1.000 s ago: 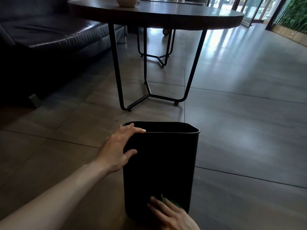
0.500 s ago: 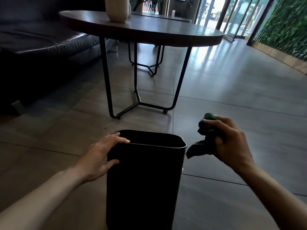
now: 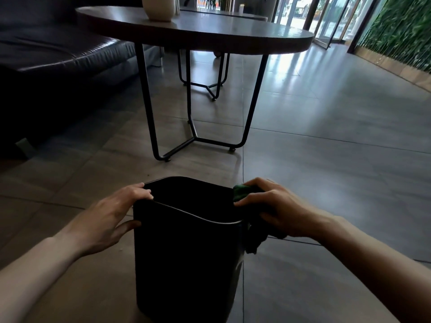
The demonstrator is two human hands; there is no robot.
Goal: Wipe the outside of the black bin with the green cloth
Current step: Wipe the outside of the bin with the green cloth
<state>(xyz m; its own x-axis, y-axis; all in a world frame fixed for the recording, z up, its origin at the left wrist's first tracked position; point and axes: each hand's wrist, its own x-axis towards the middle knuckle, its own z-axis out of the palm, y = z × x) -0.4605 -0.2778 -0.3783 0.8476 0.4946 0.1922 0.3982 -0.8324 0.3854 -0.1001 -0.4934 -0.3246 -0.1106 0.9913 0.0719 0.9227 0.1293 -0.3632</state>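
Note:
The black bin (image 3: 186,259) stands upright on the tiled floor right below me, its open top facing up. My left hand (image 3: 112,217) grips the bin's left rim, fingers over the top edge and thumb on the outer wall. My right hand (image 3: 275,210) holds the bunched green cloth (image 3: 242,192) against the outside of the bin's right wall, just at the rim. Part of the cloth hangs dark below my palm.
A round dark table (image 3: 210,33) on thin black metal legs (image 3: 193,136) stands just beyond the bin, with a pale vase (image 3: 158,8) on it. A dark leather sofa (image 3: 58,57) fills the left. Open tiled floor (image 3: 338,159) stretches right toward glass doors.
My right hand rose from low on the bin's front, swung out to the right with the cloth, and now presses it to the right rim. My left hand stayed on the left rim.

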